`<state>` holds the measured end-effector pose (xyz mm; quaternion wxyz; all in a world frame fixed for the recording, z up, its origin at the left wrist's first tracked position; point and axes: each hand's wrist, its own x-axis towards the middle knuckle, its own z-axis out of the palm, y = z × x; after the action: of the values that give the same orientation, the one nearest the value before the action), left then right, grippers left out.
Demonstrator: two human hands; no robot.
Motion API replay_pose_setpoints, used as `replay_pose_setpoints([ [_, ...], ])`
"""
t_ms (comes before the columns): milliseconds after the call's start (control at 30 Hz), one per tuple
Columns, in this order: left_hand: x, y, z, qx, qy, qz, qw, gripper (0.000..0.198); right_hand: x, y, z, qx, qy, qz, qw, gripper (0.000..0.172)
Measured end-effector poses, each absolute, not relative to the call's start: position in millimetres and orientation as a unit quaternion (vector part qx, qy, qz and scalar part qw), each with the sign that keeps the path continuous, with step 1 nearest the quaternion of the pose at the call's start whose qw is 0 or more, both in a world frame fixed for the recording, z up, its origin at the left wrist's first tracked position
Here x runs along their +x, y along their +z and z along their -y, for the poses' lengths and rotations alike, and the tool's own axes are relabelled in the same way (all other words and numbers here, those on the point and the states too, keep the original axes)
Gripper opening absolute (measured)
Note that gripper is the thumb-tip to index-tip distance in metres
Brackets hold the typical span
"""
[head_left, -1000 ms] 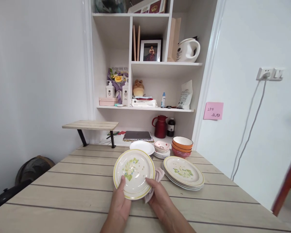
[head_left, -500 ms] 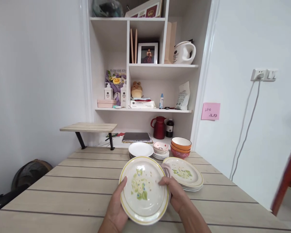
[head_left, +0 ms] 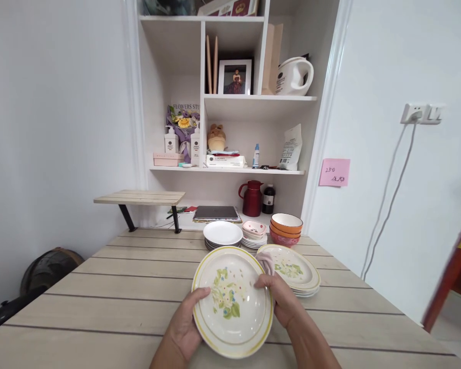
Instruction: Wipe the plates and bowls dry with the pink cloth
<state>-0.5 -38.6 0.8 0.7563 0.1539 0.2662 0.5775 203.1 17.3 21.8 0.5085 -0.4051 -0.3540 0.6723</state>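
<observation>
I hold a cream plate (head_left: 230,302) with a yellow rim and a flower print over the wooden table (head_left: 119,292), tilted up towards me. My left hand (head_left: 186,325) grips its left edge, thumb on the face. My right hand (head_left: 278,297) holds the right edge and also clutches a small pinkish cloth (head_left: 266,262), which sticks out above the fingers. Just to the right lies a stack of matching flowered plates (head_left: 294,269).
Behind on the table sit a stack of white plates (head_left: 223,234), small patterned dishes (head_left: 254,233) and stacked orange bowls (head_left: 286,229). A shelf unit (head_left: 230,102) rises at the back, with a red jug (head_left: 251,197). A low wooden riser (head_left: 140,197) stands at left.
The plate has come nearer to me and lower, and has turned in my hands. My right hand slid from the bottom rim up to the right edge with the cloth.
</observation>
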Motion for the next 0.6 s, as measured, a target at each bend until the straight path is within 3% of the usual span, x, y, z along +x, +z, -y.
replay_pose_setpoints([
  [267, 2, -7, 33, 0.206, 0.536, -0.198, 0.794, 0.059, 203, 26, -17, -0.399, 0.678, 0.342, 0.513, 0.059],
  [433, 8, -13, 26, 0.199, 0.572, -0.181, 0.775, 0.062, 194, 28, -15, -0.362, 0.714, 0.297, 0.521, 0.040],
  [600, 10, -14, 19, 0.160, 0.654, -0.159, 0.722, 0.065, 161, 20, -6, -0.311, 0.745, 0.247, 0.535, 0.046],
])
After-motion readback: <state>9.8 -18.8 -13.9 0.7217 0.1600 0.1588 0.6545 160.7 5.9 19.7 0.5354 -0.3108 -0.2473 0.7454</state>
